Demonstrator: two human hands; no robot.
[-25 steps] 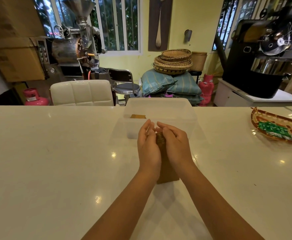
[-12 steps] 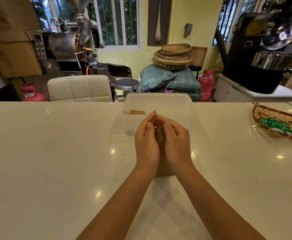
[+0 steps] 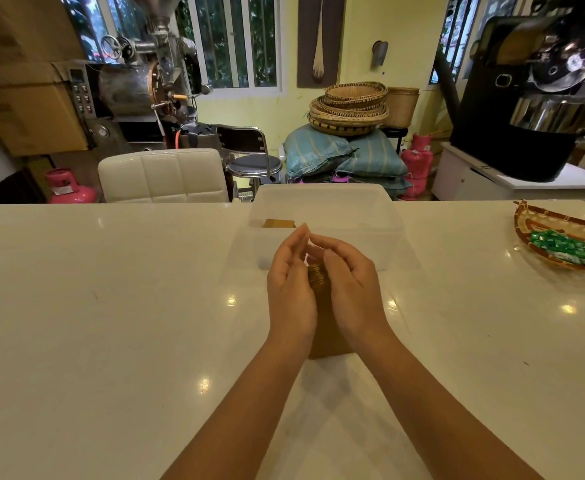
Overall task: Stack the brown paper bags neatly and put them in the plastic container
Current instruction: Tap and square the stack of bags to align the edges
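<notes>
A stack of brown paper bags [image 3: 322, 306] stands on edge on the white table, squeezed between my two palms. My left hand [image 3: 290, 292] presses its left side and my right hand [image 3: 350, 289] presses its right side, with the fingertips of both meeting above the top edge. Most of the stack is hidden by my hands; its lower end shows near my wrists. Just behind it sits the translucent plastic container [image 3: 381, 223], with a brown bag [image 3: 279, 223] visible inside at its left.
A woven tray [image 3: 526, 220] holding green-wrapped sweets lies at the table's right edge. Beyond the table's far edge stand a white padded chair [image 3: 162, 176], a metal stool [image 3: 254, 161], roasting machines, sacks with baskets and pink gas cylinders.
My hands stay clamped on the stack at the same spot. The fingertips have lifted and spread slightly above the top edge. The camera has tilted a little.
</notes>
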